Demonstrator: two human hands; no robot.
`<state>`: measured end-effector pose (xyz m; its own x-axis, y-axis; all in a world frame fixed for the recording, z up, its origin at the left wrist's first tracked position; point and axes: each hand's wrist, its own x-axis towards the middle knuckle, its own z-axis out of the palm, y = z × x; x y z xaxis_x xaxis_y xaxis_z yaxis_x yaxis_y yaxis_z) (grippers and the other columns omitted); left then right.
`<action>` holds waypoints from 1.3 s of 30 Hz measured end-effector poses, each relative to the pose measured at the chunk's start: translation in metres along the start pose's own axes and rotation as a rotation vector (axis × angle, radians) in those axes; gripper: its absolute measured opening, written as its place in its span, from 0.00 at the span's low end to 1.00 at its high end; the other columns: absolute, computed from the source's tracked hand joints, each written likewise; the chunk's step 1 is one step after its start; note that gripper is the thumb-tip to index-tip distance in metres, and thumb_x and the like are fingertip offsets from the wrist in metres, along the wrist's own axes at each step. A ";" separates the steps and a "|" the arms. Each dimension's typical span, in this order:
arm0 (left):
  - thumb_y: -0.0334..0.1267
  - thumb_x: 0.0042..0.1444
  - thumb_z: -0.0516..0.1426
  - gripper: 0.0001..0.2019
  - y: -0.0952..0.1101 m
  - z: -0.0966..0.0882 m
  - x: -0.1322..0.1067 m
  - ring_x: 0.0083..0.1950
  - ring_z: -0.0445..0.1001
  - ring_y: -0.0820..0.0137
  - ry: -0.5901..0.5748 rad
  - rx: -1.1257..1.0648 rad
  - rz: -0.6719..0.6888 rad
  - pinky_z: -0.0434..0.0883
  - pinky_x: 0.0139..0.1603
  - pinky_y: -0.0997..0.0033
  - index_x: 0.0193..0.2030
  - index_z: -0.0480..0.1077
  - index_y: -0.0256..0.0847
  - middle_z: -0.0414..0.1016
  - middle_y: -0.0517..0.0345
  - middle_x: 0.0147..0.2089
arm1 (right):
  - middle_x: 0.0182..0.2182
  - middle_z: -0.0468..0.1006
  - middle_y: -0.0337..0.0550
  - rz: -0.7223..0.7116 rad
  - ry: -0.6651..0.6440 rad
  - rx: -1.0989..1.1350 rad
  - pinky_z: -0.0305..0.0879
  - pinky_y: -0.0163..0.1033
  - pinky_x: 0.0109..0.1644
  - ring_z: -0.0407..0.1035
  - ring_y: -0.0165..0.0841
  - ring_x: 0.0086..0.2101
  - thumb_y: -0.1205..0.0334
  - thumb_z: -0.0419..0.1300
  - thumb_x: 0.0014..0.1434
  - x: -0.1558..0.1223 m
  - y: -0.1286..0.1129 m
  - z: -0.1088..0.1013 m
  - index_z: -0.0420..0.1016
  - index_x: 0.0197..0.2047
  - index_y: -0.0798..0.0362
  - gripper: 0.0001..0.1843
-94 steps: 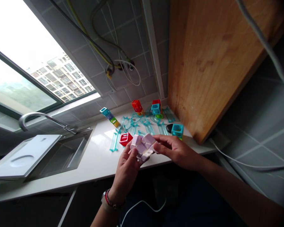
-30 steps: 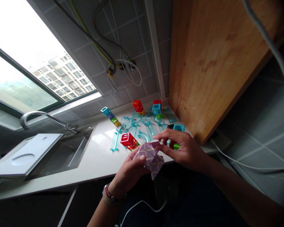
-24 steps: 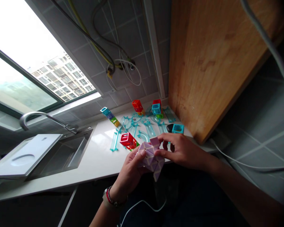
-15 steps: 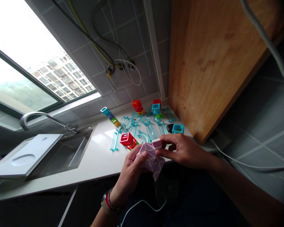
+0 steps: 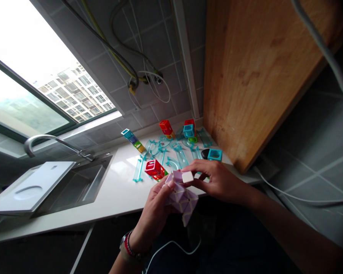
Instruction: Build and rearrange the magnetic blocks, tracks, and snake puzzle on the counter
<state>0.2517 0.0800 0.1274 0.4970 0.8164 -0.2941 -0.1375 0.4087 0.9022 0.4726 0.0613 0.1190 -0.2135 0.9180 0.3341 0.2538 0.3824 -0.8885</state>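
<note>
A lilac and white twisty snake puzzle [image 5: 182, 195], folded into a compact lump of triangular wedges, hangs just in front of the white counter's edge [image 5: 114, 198]. My left hand [image 5: 156, 209] cups it from below and from the left, fingers wrapped round it. My right hand [image 5: 217, 180] pinches its top end, where a white square face [image 5: 187, 176] points up.
On the counter behind lie red [image 5: 153, 169], orange [image 5: 165, 127] and teal [image 5: 215, 155] hollow toy cubes among several clear teal track pieces [image 5: 175, 154]. A sink [image 5: 74, 186] with a tap [image 5: 45, 141] and a white board [image 5: 31, 186] is at the left. A wooden board [image 5: 251, 83] leans at the right.
The puzzle has been refolded from a loose open form into a compact lump. In the last half second my right hand has twisted the top wedge so its white face shows.
</note>
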 end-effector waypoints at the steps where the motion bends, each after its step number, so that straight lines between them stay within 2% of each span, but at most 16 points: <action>1: 0.45 0.65 0.60 0.20 0.000 -0.001 0.000 0.35 0.73 0.70 -0.002 -0.003 0.007 0.78 0.37 0.69 0.60 0.73 0.41 0.78 0.52 0.41 | 0.48 0.81 0.47 0.002 0.007 0.010 0.75 0.38 0.44 0.76 0.38 0.46 0.55 0.64 0.65 0.000 0.000 0.000 0.80 0.54 0.48 0.16; 5: 0.46 0.63 0.62 0.23 0.002 -0.001 0.000 0.36 0.73 0.69 -0.009 0.010 0.037 0.78 0.37 0.69 0.62 0.72 0.40 0.78 0.50 0.42 | 0.50 0.81 0.48 0.012 0.039 0.053 0.75 0.38 0.45 0.76 0.38 0.47 0.52 0.64 0.65 0.000 -0.002 0.001 0.80 0.53 0.49 0.17; 9: 0.47 0.60 0.64 0.21 0.003 0.001 0.000 0.35 0.72 0.69 -0.007 0.066 0.054 0.76 0.34 0.71 0.56 0.76 0.38 0.77 0.52 0.39 | 0.41 0.83 0.45 0.060 0.027 0.066 0.74 0.38 0.43 0.77 0.37 0.41 0.49 0.64 0.65 -0.001 -0.005 0.001 0.81 0.45 0.53 0.16; 13: 0.48 0.59 0.65 0.19 0.006 0.002 0.000 0.36 0.73 0.69 0.014 0.140 0.048 0.76 0.37 0.71 0.52 0.77 0.39 0.77 0.53 0.40 | 0.35 0.82 0.42 0.095 -0.011 0.061 0.71 0.38 0.42 0.76 0.35 0.38 0.49 0.63 0.66 0.000 -0.007 0.000 0.81 0.40 0.54 0.16; 18: 0.48 0.59 0.65 0.18 0.009 0.001 0.003 0.36 0.72 0.69 0.034 0.237 0.025 0.72 0.37 0.74 0.49 0.78 0.37 0.76 0.53 0.39 | 0.40 0.83 0.43 0.120 -0.012 0.081 0.72 0.38 0.42 0.76 0.36 0.40 0.53 0.65 0.64 -0.001 -0.004 0.002 0.79 0.45 0.52 0.12; 21: 0.48 0.58 0.66 0.16 0.006 0.000 0.006 0.33 0.70 0.72 0.067 0.285 0.056 0.68 0.33 0.77 0.42 0.78 0.36 0.74 0.55 0.34 | 0.39 0.83 0.42 0.116 -0.012 0.090 0.72 0.37 0.41 0.77 0.36 0.39 0.54 0.66 0.63 -0.001 -0.002 0.004 0.78 0.43 0.52 0.10; 24: 0.47 0.58 0.66 0.15 0.002 0.000 0.010 0.32 0.69 0.73 0.072 0.251 0.070 0.66 0.32 0.78 0.41 0.77 0.36 0.74 0.56 0.34 | 0.38 0.82 0.42 0.104 0.005 0.090 0.73 0.37 0.41 0.77 0.36 0.39 0.56 0.65 0.64 -0.002 0.001 0.006 0.77 0.43 0.51 0.09; 28: 0.49 0.59 0.65 0.16 -0.006 -0.002 0.015 0.27 0.67 0.76 0.075 0.127 0.023 0.66 0.28 0.78 0.37 0.75 0.35 0.71 0.60 0.30 | 0.41 0.81 0.43 -0.046 0.012 -0.026 0.73 0.38 0.45 0.77 0.35 0.41 0.63 0.63 0.66 -0.002 0.004 0.010 0.77 0.44 0.50 0.04; 31: 0.51 0.57 0.65 0.18 -0.008 -0.003 0.016 0.26 0.67 0.76 0.084 0.033 -0.043 0.67 0.27 0.77 0.36 0.74 0.35 0.70 0.61 0.28 | 0.43 0.80 0.46 -0.216 0.006 -0.168 0.73 0.40 0.50 0.76 0.36 0.44 0.69 0.60 0.66 -0.002 0.008 0.014 0.77 0.47 0.49 0.09; 34: 0.52 0.57 0.66 0.19 -0.007 -0.002 0.014 0.27 0.70 0.74 0.106 -0.014 -0.069 0.71 0.28 0.75 0.38 0.74 0.35 0.73 0.58 0.31 | 0.49 0.80 0.49 -0.335 0.007 -0.278 0.74 0.43 0.54 0.75 0.37 0.50 0.70 0.56 0.68 -0.004 0.012 0.015 0.76 0.55 0.48 0.15; 39: 0.49 0.58 0.66 0.16 0.000 -0.002 0.008 0.28 0.70 0.74 0.108 -0.020 -0.028 0.71 0.28 0.76 0.40 0.74 0.36 0.73 0.59 0.31 | 0.55 0.79 0.50 -0.396 0.005 -0.402 0.74 0.48 0.58 0.73 0.40 0.55 0.68 0.53 0.71 -0.010 0.005 0.014 0.73 0.61 0.46 0.19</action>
<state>0.2544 0.0874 0.1244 0.4060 0.8434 -0.3519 -0.1427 0.4388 0.8872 0.4628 0.0524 0.1070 -0.3616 0.6967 0.6195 0.4949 0.7066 -0.5058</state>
